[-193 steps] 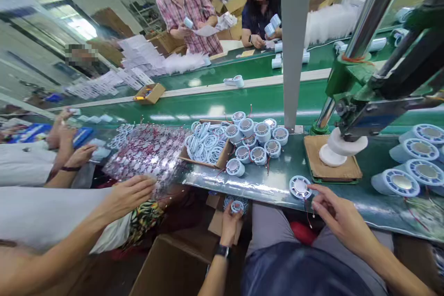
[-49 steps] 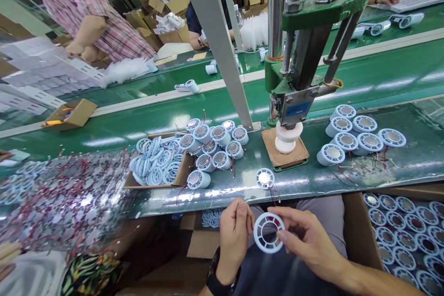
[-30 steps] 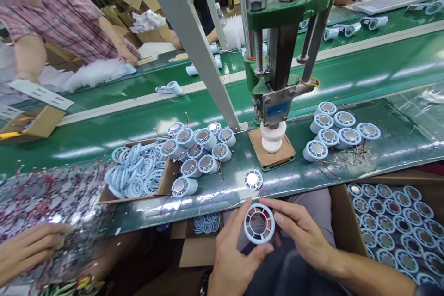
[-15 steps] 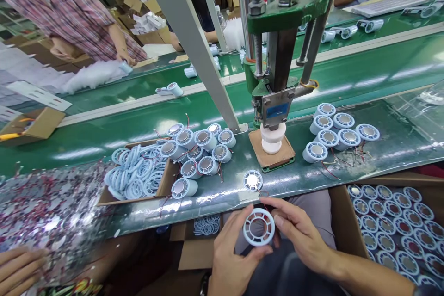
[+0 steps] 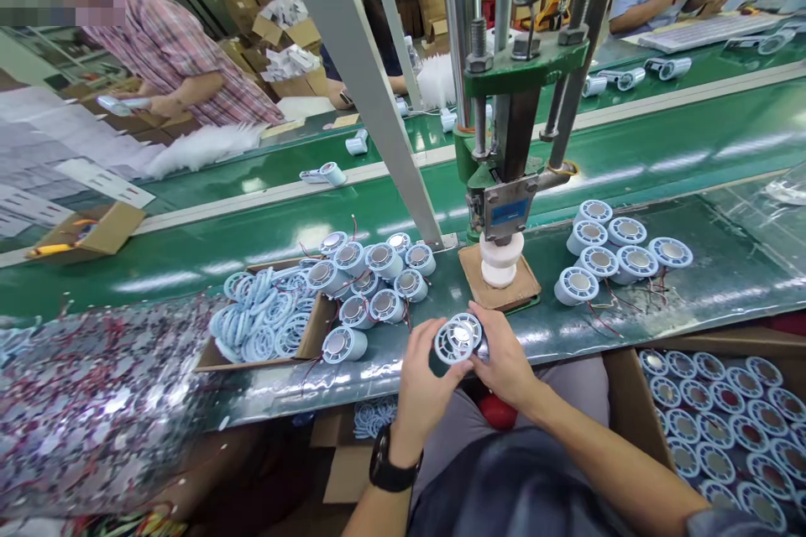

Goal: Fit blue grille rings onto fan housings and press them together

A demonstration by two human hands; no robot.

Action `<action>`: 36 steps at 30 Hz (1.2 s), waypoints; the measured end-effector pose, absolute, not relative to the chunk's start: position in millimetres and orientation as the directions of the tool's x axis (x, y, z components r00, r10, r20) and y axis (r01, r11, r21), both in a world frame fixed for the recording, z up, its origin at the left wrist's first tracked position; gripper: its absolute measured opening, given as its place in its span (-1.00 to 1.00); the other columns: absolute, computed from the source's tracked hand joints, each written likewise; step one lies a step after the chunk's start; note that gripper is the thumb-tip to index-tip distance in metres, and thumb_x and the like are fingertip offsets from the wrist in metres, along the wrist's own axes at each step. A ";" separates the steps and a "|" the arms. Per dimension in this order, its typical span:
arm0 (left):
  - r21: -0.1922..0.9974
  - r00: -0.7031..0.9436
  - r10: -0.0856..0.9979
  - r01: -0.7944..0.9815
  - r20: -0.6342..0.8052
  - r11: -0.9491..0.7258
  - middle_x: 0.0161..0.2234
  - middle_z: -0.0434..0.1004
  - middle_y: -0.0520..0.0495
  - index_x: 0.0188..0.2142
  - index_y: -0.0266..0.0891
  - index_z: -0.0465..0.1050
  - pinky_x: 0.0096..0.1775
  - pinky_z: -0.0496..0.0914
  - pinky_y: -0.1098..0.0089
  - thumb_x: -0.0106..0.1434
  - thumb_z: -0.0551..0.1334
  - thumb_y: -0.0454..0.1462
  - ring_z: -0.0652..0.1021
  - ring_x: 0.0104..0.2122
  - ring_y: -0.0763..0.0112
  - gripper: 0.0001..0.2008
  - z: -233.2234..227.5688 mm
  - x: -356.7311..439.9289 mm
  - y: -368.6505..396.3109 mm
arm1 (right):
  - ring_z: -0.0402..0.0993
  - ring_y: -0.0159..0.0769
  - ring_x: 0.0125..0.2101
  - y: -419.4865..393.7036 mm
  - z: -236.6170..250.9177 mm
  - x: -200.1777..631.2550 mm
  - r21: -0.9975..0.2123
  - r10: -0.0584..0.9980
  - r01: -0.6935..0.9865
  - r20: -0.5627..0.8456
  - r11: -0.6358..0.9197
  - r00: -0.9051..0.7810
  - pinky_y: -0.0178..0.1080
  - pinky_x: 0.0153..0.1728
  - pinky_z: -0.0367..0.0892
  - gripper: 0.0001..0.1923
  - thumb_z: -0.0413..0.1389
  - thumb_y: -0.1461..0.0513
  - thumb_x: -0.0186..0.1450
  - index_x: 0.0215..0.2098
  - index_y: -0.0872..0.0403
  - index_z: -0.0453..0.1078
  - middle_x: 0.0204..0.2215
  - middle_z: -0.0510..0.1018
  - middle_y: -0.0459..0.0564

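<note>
My left hand [image 5: 419, 369] pinches a light-blue spoked ring [image 5: 442, 346] between thumb and fingers. The ring overlaps the top of a light-blue cylinder [image 5: 472, 324] with a silver disc at its centre. Around the right side of that cylinder curl the fingers of my right hand [image 5: 509, 362]. Whether the ring touches the cylinder cannot be told. Both hands are at the bench's front edge, just before the press's white round head [image 5: 500, 256], which rests above a brown pad [image 5: 513, 295].
Several cylinders with wires [image 5: 368, 273] stand left of the press, beside a box of rings [image 5: 315, 327]. More cylinders [image 5: 598, 260] stand to the right. A carton [image 5: 620, 377] of cylinders is low right. Small wired parts [image 5: 113, 403] cover the left. Two people work across the green conveyor [image 5: 264, 218].
Both hands have moved up from my lap to the bench edge, bringing the ring over the cylinder. My right hand now grips the cylinder. Another person's hand at lower left has gone from view.
</note>
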State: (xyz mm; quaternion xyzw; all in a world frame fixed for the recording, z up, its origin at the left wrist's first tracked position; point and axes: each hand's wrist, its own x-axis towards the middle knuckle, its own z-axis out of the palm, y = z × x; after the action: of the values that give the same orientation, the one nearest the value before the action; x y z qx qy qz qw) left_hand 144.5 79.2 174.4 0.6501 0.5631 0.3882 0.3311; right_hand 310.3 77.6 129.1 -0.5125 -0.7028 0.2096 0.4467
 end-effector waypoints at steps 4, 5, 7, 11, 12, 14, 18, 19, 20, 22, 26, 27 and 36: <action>0.863 0.091 0.988 0.481 0.128 -0.156 0.05 0.51 -0.19 0.04 -0.18 0.50 0.16 0.39 0.00 0.08 0.38 -0.38 0.52 0.10 0.02 -0.52 169.9 159.6 86.2 | 0.48 -0.01 0.05 78.8 119.2 304.4 -0.742 0.900 0.541 0.432 0.395 -0.063 0.09 0.09 0.46 -0.14 0.05 0.44 0.12 0.39 0.07 0.11 0.11 0.51 0.21; 0.863 0.088 0.988 0.482 0.124 -0.151 0.05 0.51 -0.20 0.05 -0.19 0.48 0.16 0.39 0.00 0.09 0.36 -0.39 0.52 0.09 0.03 -0.51 168.0 161.6 86.2 | 0.49 -0.02 0.05 78.3 118.0 304.6 -0.741 0.899 0.545 0.434 0.392 -0.056 0.08 0.09 0.47 -0.14 0.04 0.45 0.11 0.39 0.06 0.10 0.11 0.51 0.20; 0.865 0.078 0.990 0.482 0.117 -0.140 0.05 0.51 -0.22 0.08 -0.21 0.44 0.15 0.39 -0.02 0.12 0.33 -0.41 0.52 0.09 0.02 -0.50 163.8 163.7 85.6 | 0.49 -0.02 0.05 77.7 116.3 305.5 -0.737 0.897 0.552 0.439 0.390 -0.047 0.07 0.09 0.47 -0.14 0.03 0.45 0.12 0.39 0.06 0.11 0.10 0.52 0.19; 0.868 0.065 0.992 0.480 0.107 -0.126 0.06 0.51 -0.24 0.09 -0.23 0.40 0.15 0.38 -0.04 0.14 0.33 -0.41 0.52 0.09 0.02 -0.50 159.6 164.3 85.8 | 0.51 -0.04 0.03 78.4 113.9 305.3 -0.729 0.891 0.563 0.454 0.391 -0.031 0.05 0.06 0.50 -0.18 0.04 0.44 0.14 0.38 0.06 0.13 0.08 0.54 0.18; 0.868 0.065 0.992 0.480 0.106 -0.124 0.06 0.51 -0.24 0.10 -0.23 0.40 0.15 0.37 -0.04 0.14 0.33 -0.41 0.52 0.09 0.02 -0.50 160.0 164.5 86.4 | 0.51 -0.04 0.02 78.6 113.3 304.8 -0.727 0.889 0.565 0.457 0.390 -0.025 0.04 0.05 0.51 -0.20 0.03 0.43 0.15 0.37 0.06 0.13 0.07 0.54 0.18; 0.868 0.069 0.992 0.481 0.102 -0.123 0.05 0.52 -0.23 0.09 -0.22 0.41 0.16 0.37 -0.04 0.14 0.33 -0.41 0.52 0.09 0.02 -0.50 162.0 164.8 88.0 | 0.52 -0.05 0.00 78.8 112.2 303.6 -0.725 0.887 0.572 0.461 0.385 -0.013 0.04 0.02 0.52 -0.24 0.02 0.43 0.19 0.37 0.08 0.14 0.05 0.55 0.19; 0.869 0.089 0.991 0.479 0.096 -0.127 0.04 0.54 -0.19 0.09 -0.18 0.43 0.15 0.38 0.00 0.11 0.33 -0.45 0.53 0.08 0.05 -0.48 166.2 164.2 90.6 | 0.53 -0.05 -0.03 77.9 111.2 303.5 -0.726 0.893 0.582 0.450 0.366 0.000 0.04 0.01 0.52 -0.26 0.02 0.41 0.21 0.37 0.07 0.15 0.05 0.55 0.18; 0.869 0.095 0.991 0.477 0.095 -0.129 0.05 0.53 -0.19 0.09 -0.18 0.43 0.16 0.38 0.00 0.12 0.33 -0.45 0.52 0.09 0.05 -0.48 166.2 164.0 90.5 | 0.53 -0.05 -0.03 77.6 111.3 304.0 -0.726 0.895 0.585 0.447 0.363 -0.001 0.04 0.01 0.52 -0.26 0.02 0.41 0.22 0.37 0.07 0.15 0.05 0.55 0.18; 0.871 0.100 0.990 0.474 0.095 -0.131 0.06 0.53 -0.19 0.10 -0.19 0.42 0.17 0.37 0.00 0.13 0.32 -0.44 0.52 0.10 0.05 -0.48 165.7 163.9 90.0 | 0.53 -0.05 -0.03 77.5 111.4 304.5 -0.725 0.896 0.588 0.443 0.359 -0.002 0.04 0.02 0.52 -0.26 0.02 0.40 0.22 0.38 0.07 0.14 0.05 0.55 0.18; 0.873 0.109 0.990 0.468 0.094 -0.134 0.10 0.51 -0.22 0.14 -0.20 0.40 0.20 0.35 0.00 0.17 0.31 -0.41 0.50 0.14 0.05 -0.48 162.9 164.8 87.6 | 0.53 -0.05 -0.02 77.8 111.4 305.2 -0.719 0.899 0.598 0.437 0.354 -0.007 0.04 0.01 0.53 -0.25 0.03 0.40 0.23 0.39 0.07 0.12 0.04 0.55 0.18; 0.877 0.110 0.989 0.460 0.096 -0.137 0.22 0.43 -0.31 0.24 -0.24 0.30 0.26 0.28 -0.04 0.28 0.25 -0.33 0.43 0.24 0.00 -0.48 152.3 171.8 78.7 | 0.54 -0.04 -0.02 80.1 111.3 304.6 -0.685 0.901 0.629 0.429 0.368 -0.061 0.05 0.00 0.54 -0.32 0.02 0.39 0.27 0.37 0.08 0.16 0.02 0.56 0.21; 0.878 0.102 0.990 0.459 0.100 -0.136 0.25 0.41 -0.33 0.25 -0.25 0.29 0.27 0.27 -0.05 0.30 0.23 -0.31 0.41 0.26 -0.01 -0.48 149.7 174.0 76.8 | 0.54 -0.03 -0.02 80.8 113.1 305.5 -0.669 0.899 0.638 0.429 0.382 -0.089 0.05 -0.01 0.54 -0.35 0.01 0.39 0.28 0.34 0.09 0.21 0.02 0.56 0.22; 0.917 0.046 0.991 0.377 0.125 -0.133 -0.09 0.69 -0.17 0.05 -0.27 0.49 0.02 0.51 0.13 0.10 0.37 -0.32 0.66 -0.11 0.11 -0.52 180.4 178.6 113.0 | 0.49 -0.01 0.09 106.6 323.1 389.1 -0.193 0.663 0.807 0.689 0.558 -0.294 0.08 0.09 0.41 -0.59 0.16 0.26 0.36 0.18 0.05 0.46 0.05 0.59 0.19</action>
State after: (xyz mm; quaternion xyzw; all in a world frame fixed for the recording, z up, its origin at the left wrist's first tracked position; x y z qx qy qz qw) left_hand 178.6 113.0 180.4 0.6243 0.5477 0.4206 0.3652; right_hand 389.1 106.6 323.1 -0.4602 -0.7985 -0.0958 0.3761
